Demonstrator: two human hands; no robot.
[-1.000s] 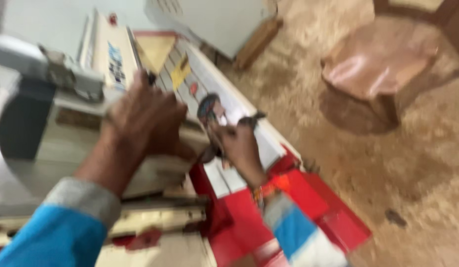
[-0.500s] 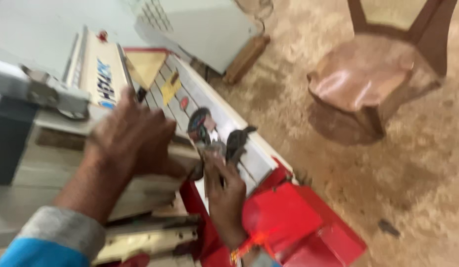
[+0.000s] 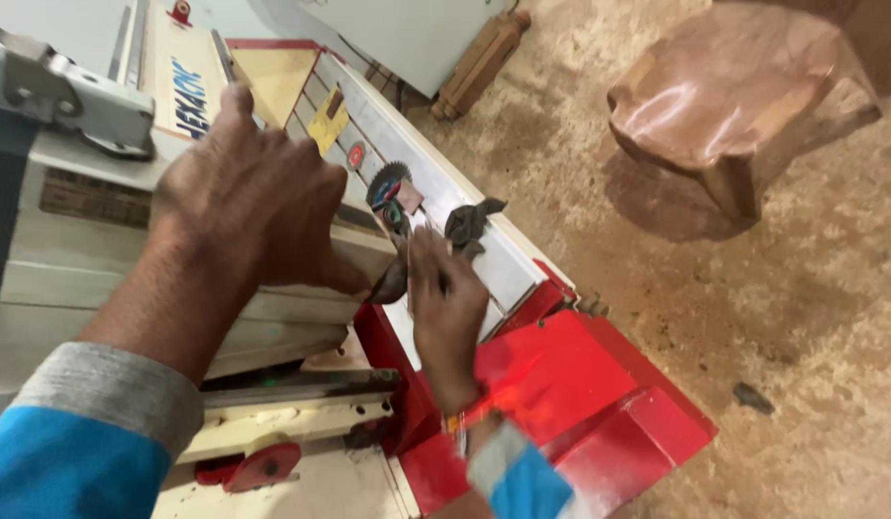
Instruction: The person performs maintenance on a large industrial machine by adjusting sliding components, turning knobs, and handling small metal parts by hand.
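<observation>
A yellow rectangular label point(image 3: 327, 121) is seen on the machine's pale metal rail. Blue lettering on a cream panel point(image 3: 188, 98) is seen further left, beside it.

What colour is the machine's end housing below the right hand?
Bright red housing, seen in the head view, below the right hand.

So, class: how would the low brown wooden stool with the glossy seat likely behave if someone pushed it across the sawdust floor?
The low brown wooden stool looks thick and solid, so probably heavy and stiff. Its wide seat and short legs suggest it would slide rather than tip. The loose sawdust floor may let it drag unevenly.
</observation>
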